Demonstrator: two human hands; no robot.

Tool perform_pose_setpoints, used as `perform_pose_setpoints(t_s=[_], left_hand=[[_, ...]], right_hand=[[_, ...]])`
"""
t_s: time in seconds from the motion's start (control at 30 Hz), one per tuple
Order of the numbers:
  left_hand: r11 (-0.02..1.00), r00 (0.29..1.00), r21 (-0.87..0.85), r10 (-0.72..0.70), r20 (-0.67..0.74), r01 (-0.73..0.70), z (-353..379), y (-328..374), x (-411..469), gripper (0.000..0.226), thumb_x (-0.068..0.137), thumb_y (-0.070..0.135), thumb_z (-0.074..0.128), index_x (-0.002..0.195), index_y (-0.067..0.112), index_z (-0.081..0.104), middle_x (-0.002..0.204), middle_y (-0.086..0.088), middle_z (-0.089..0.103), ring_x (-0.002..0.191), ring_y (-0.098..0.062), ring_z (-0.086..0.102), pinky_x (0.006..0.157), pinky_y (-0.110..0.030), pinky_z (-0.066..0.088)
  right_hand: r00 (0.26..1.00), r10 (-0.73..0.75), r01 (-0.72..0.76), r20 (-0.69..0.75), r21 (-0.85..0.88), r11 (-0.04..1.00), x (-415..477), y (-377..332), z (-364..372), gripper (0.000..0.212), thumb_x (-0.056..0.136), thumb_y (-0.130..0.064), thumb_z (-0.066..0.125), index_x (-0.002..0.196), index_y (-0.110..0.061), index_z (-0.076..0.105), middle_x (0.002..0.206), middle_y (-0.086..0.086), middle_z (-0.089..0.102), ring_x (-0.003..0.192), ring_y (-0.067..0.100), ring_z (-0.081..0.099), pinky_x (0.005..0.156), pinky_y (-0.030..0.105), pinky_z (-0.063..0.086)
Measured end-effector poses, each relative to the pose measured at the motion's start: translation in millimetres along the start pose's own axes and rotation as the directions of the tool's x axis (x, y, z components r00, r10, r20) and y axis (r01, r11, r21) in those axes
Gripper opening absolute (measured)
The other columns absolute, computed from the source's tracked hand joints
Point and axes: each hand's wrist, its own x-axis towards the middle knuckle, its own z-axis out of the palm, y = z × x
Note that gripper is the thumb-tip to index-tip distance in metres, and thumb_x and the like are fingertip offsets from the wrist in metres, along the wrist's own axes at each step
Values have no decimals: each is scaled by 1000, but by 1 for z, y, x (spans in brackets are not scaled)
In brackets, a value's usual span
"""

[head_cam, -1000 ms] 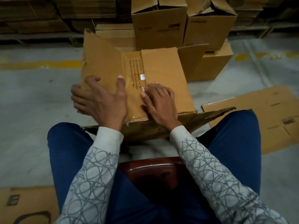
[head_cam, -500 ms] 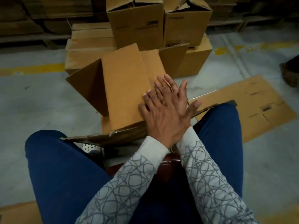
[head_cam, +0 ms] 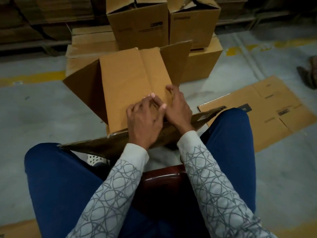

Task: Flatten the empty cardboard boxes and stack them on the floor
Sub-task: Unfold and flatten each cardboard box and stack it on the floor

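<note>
A brown cardboard box (head_cam: 127,83) stands on the floor between my knees, its top flaps folded over and its side flaps sticking out. My left hand (head_cam: 144,121) presses on the near right part of the top panel, fingers curled. My right hand (head_cam: 178,107) sits beside it at the panel's right edge, thumb and fingers hooked over the edge. The two hands touch each other. To my right a flattened box (head_cam: 267,109) lies on the grey floor.
Two open upright boxes (head_cam: 139,23) (head_cam: 193,19) stand on closed boxes (head_cam: 204,62) just behind. Flat cardboard stacks line the back wall (head_cam: 42,18). Another flat piece (head_cam: 18,229) lies at my lower left. I sit on a dark red stool (head_cam: 163,179). A shoe (head_cam: 307,74) is at the far right.
My hands, flat and overlapped on the box half a second ago, have curled and drawn toward its near right edge. Earlier the taped face was up; a plain face is now on top.
</note>
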Motion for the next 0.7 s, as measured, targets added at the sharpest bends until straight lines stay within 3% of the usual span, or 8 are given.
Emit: perform_pose_setpoints(t_s=[0.1, 0.23, 0.33, 0.4, 0.43, 0.53, 0.6, 0.7], left_hand=[[983, 977, -148, -136, -163, 112, -18, -20, 16, 37, 97, 43, 61, 126, 21, 60, 124, 0, 68, 118, -21, 62, 112, -47, 41], [835, 824, -113, -550, -136, 539, -37, -53, 34, 82, 78, 67, 75, 140, 21, 48, 145, -7, 50, 136, -31, 45, 114, -51, 36], [515, 653, -460, -726, 215, 723, -44, -70, 32, 106, 53, 72, 90, 136, 17, 53, 132, -4, 63, 114, -25, 64, 101, -47, 54], [207, 575, -594, -616, 538, 778, -44, -83, 25, 100, 53, 52, 100, 132, 10, 57, 121, -7, 73, 106, -26, 72, 94, -47, 59], [117, 555, -597, -545, 629, 793, -44, -88, 21, 98, 54, 43, 102, 134, 7, 57, 120, -11, 74, 106, -30, 74, 94, -51, 59], [78, 574, -615, -468, 672, 784, -43, -91, 14, 81, 64, 23, 98, 132, 4, 59, 119, -15, 75, 108, -34, 73, 94, -52, 59], [89, 606, -658, -497, 621, 748, -42, -85, 10, 62, 72, 17, 92, 125, 4, 63, 114, -14, 77, 103, -31, 75, 82, -44, 63], [129, 680, -742, -525, 512, 658, -40, -81, 9, 67, 67, 16, 96, 125, 5, 64, 112, -11, 78, 103, -29, 76, 83, -46, 63]], right_hand=[[1000, 4, -2, 29, -52, 999, 0, 2, 1, 78, 82, -87, 51, 145, -44, 35, 149, -2, 48, 129, 27, 55, 100, 51, 44], [998, 32, -31, 47, -27, 999, -5, 11, -2, 80, 75, -90, 58, 140, -48, 36, 148, -7, 50, 128, 23, 55, 102, 49, 44], [998, 52, -51, 28, -62, 997, -11, 15, -2, 86, 73, -87, 64, 142, -47, 31, 149, -8, 49, 128, 24, 56, 99, 47, 45], [992, 116, -113, 43, -59, 992, -13, 17, -1, 103, 69, -86, 69, 150, -44, 21, 152, -5, 49, 131, 28, 55, 101, 47, 44], [985, 162, -160, 65, -42, 986, -14, 19, -3, 113, 67, -87, 71, 153, -43, 13, 154, -2, 49, 132, 31, 55, 103, 48, 43], [953, 266, -267, 145, -10, 964, -12, 23, -10, 130, 62, -86, 75, 159, -40, 1, 156, 3, 48, 136, 36, 53, 109, 51, 42], [942, 287, -291, 176, 0, 957, -9, 25, -12, 126, 60, -86, 77, 158, -37, 15, 150, 1, 53, 134, 33, 54, 110, 52, 44], [952, 266, -270, 150, 8, 963, -5, 24, -10, 115, 53, -89, 77, 147, -32, 41, 136, -3, 62, 124, 27, 59, 104, 51, 50]])
